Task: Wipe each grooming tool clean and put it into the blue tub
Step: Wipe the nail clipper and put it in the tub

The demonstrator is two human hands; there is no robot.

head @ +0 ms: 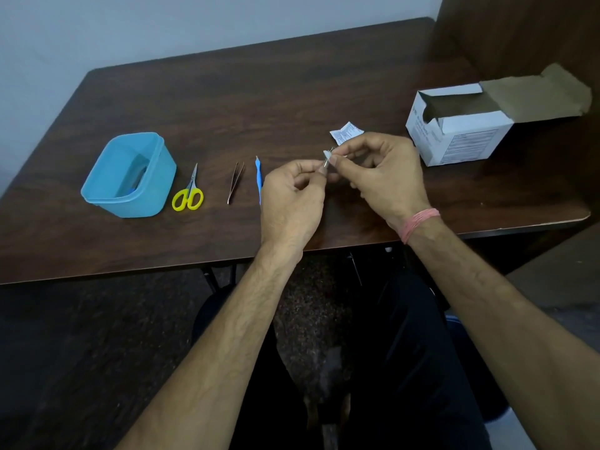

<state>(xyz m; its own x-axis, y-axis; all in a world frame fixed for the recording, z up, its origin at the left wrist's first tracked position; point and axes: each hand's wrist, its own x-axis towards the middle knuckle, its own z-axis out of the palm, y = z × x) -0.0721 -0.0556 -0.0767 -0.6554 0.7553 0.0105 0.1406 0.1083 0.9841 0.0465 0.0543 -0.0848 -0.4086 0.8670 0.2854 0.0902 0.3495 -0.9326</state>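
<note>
My left hand (pixel 292 199) pinches a small metal grooming tool (pixel 328 157) above the table, most of it hidden by fingers. My right hand (pixel 383 177) pinches a small white wipe (pixel 325 155) against the tool's upper end. On the table to the left lie a blue-handled tool (pixel 258 178), copper tweezers (pixel 235 181) and yellow-handled scissors (pixel 189 193). The blue tub (pixel 156 177) stands at the far left with something blue inside it.
A torn white wipe packet (pixel 345 132) lies just behind my hands. An open white cardboard box (pixel 461 131) stands at the right on the dark wooden table (pixel 259 99). The table's front edge runs just under my wrists.
</note>
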